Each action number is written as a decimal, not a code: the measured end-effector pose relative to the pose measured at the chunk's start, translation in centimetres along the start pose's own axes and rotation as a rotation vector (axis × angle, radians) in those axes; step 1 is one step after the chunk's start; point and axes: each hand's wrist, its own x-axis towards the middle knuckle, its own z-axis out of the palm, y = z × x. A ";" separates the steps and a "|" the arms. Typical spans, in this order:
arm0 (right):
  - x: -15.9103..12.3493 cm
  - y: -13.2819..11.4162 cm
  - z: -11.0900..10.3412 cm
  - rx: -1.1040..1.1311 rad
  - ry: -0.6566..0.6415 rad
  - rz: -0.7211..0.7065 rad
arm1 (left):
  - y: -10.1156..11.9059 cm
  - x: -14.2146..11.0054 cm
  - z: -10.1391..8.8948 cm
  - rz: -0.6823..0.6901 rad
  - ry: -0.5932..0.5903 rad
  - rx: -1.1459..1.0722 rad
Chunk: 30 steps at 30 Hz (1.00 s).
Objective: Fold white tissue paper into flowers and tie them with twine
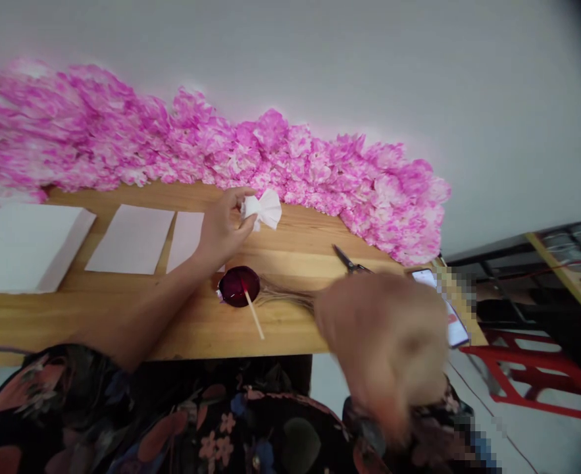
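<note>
The left hand [228,224] pinches the bunched white paper [270,209], its fan toward three o'clock, while farther, at four o'clock, the blurred right hand's [383,336] grip I cannot tell.

A soft, even, moderate light is spread over the wall [320,72], while a pale sheen is laid on the wooden tabletop [300,243] and small glints are caught in the dark red liquid [231,289]. The right hand [381,329] is heavily smeared by motion blur, and the pink flowers [270,151] are softly rendered. The upper right corner is darkened, and coarse pixel blocks are seen beside the phone [456,331].
</note>
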 end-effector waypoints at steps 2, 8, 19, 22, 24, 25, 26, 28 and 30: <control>3.8 2.1 0.2 0.086 0.032 0.022 | -0.1 -0.1 0.1 0.003 -0.001 0.004; 9.6 10.7 2.7 0.136 0.180 0.124 | -0.7 0.0 0.2 -0.004 -0.014 0.029; 8.8 11.4 4.7 0.192 0.050 0.189 | -0.9 -0.1 0.7 -0.013 -0.063 0.051; 8.8 11.8 4.8 0.153 0.083 0.186 | -1.0 0.1 0.5 0.030 -0.025 0.090; 8.7 11.9 4.9 0.131 0.093 0.179 | -0.8 0.2 0.4 0.080 -0.012 0.105; 8.7 11.9 5.0 0.124 0.098 0.174 | -0.7 0.2 0.4 0.101 -0.026 0.106; 8.7 11.9 5.1 0.121 0.102 0.169 | -0.6 0.2 0.3 0.118 -0.052 0.102; 8.6 11.7 5.2 0.123 0.108 0.163 | -0.5 0.2 0.4 0.141 -0.118 0.094; 8.5 11.6 5.2 0.131 0.111 0.161 | -0.6 0.1 0.6 0.160 -0.162 0.093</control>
